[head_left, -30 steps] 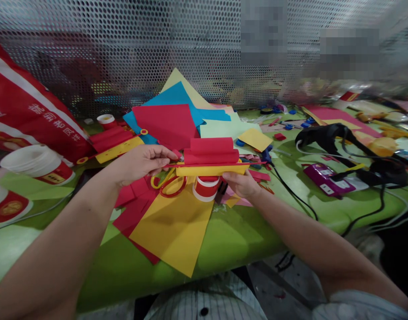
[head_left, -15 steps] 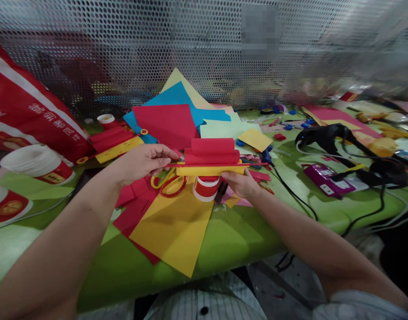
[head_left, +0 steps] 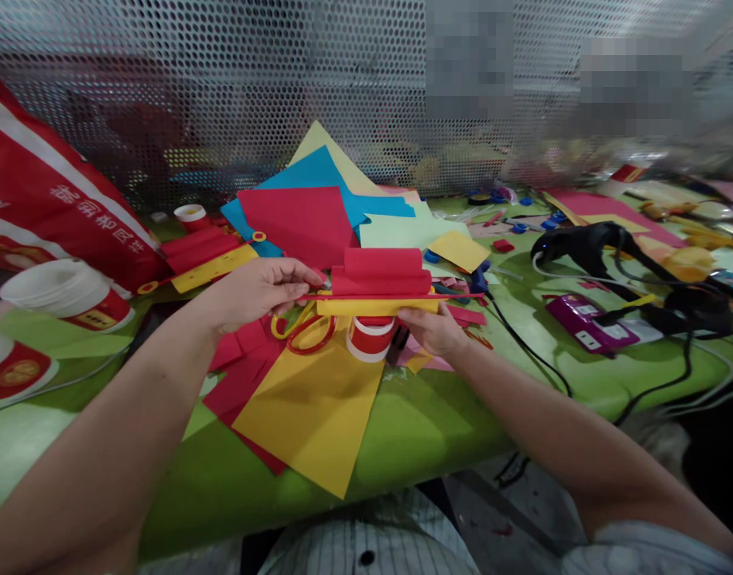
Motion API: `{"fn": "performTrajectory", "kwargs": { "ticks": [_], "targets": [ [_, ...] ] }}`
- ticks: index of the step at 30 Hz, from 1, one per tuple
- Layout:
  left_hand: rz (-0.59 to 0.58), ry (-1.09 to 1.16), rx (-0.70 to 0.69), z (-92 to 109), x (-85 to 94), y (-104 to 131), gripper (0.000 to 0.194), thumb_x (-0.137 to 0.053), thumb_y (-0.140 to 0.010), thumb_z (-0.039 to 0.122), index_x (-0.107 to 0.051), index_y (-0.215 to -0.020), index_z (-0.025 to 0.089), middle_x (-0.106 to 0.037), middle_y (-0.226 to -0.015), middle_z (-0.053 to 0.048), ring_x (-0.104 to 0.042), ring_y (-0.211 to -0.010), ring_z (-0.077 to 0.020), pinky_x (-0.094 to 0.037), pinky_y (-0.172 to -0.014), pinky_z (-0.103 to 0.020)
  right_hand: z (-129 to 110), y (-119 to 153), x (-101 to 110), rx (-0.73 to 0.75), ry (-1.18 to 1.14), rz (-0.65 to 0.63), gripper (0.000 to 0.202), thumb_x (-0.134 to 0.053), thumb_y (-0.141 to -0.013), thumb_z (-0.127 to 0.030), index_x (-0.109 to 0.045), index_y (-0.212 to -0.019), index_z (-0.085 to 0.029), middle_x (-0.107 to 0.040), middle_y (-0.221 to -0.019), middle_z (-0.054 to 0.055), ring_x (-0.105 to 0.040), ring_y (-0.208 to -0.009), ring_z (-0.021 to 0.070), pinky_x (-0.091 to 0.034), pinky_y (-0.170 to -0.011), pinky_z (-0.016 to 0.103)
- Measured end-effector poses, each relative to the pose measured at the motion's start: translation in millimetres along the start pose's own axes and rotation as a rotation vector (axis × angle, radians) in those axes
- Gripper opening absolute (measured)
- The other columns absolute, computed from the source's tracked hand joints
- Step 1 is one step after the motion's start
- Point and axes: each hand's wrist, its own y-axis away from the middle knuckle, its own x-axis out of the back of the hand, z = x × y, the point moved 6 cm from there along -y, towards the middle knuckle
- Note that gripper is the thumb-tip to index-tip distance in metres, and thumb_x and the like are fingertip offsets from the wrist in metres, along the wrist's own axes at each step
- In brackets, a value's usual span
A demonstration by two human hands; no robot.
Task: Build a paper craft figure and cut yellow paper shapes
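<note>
A red-and-yellow paper model (head_left: 380, 274) with a rolled red top and a yellow lower band sits over a red and white paper cup (head_left: 370, 339). My right hand (head_left: 435, 327) grips the yellow band from below at its right end. A long thin red strip (head_left: 456, 296) runs across the model's front and sticks out past both sides. At its left end my left hand (head_left: 264, 287) is closed in a pinch on the strip. Just under the left fingers lie scissors (head_left: 311, 334) with yellow and orange-red handles.
Yellow paper (head_left: 318, 415) lies in front. Behind are red (head_left: 300, 224), blue and pale green sheets. A similar paper model (head_left: 208, 259), paper cups (head_left: 67, 295) and a red bag (head_left: 55, 184) stand left. A purple power socket (head_left: 588, 323) and black cables lie right, before a perforated metal panel (head_left: 354, 80).
Almost nothing differs; the thin red strip's right end reaches very slightly further right. Both hands keep their places.
</note>
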Motion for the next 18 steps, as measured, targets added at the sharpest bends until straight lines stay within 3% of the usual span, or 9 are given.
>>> {"fn": "performTrajectory", "kwargs": {
  "ticks": [7,11,18],
  "targets": [
    [0.008,0.038,0.037,1.0,-0.8,1.2,0.014,-0.052,-0.076,0.015,-0.062,-0.085,0.016,-0.059,-0.067,0.002,-0.040,-0.043,-0.0035,-0.034,-0.043,-0.017,-2.1,1.5,-2.9,0.002,-0.012,-0.010,0.064,-0.084,-0.041,-0.035,-0.062,-0.101,-0.029,-0.071,-0.066,-0.001,-0.067,-0.080,0.0280,-0.050,-0.083,0.048],
    [-0.029,0.085,0.052,0.0,-1.5,4.9,0.015,-0.050,-0.079,0.014,-0.062,-0.087,0.018,-0.057,-0.068,0.004,-0.040,-0.047,-0.0028,-0.035,-0.046,-0.016,-4.8,2.5,-5.4,-0.006,-0.011,-0.029,0.054,-0.083,-0.043,-0.035,-0.065,-0.094,-0.030,-0.071,-0.065,-0.002,-0.067,-0.075,0.0258,-0.051,-0.083,0.045],
    [-0.036,0.264,0.031,-13.5,1.9,4.0,0.029,-0.045,-0.087,0.038,-0.062,-0.092,0.015,-0.059,-0.078,-0.002,-0.054,-0.062,-0.0083,-0.047,-0.058,-0.022,-10.1,2.2,-7.3,0.056,-0.005,-0.051,0.047,-0.082,-0.044,-0.035,-0.066,-0.087,-0.028,-0.069,-0.061,-0.004,-0.066,-0.074,0.0230,-0.050,-0.081,0.041]
  ]
}}
